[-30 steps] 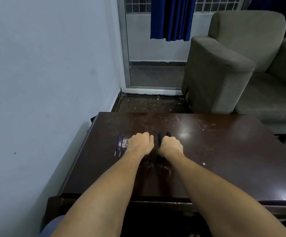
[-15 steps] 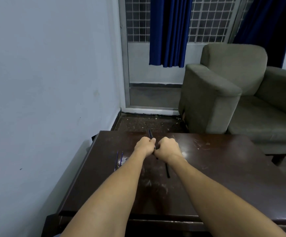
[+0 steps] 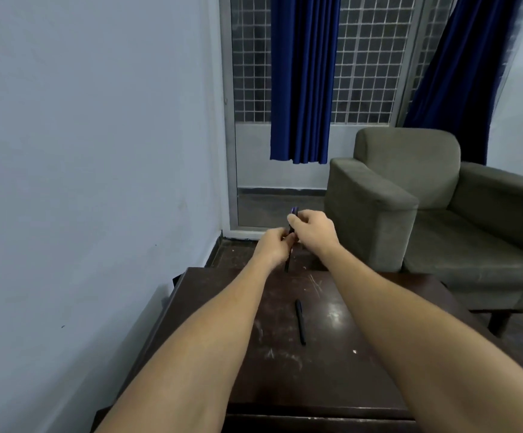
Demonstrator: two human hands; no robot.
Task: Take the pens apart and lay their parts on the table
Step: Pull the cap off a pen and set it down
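While both hands are raised above the far edge of the table (image 3: pixel 363 364), they grip one dark pen (image 3: pixel 289 254) between them.

Counted, two pens show: the held one, standing nearly upright in the air with a purple tip at its top end, and a second black pen (image 3: pixel 300 321) lying alone on the dark wooden top, near its middle and well apart from the hands. Left hand (image 3: pixel 272 247) is closed around the lower part of the shaft; right hand (image 3: pixel 314 229) pinches the upper part just above it, the two hands touching. Loose parts on the table cannot be made out. One grey armchair (image 3: pixel 435 195) stands beyond the table, and two blue curtains (image 3: pixel 301 79) hang at the grilled window. No brand, label or writing can be read on either pen.
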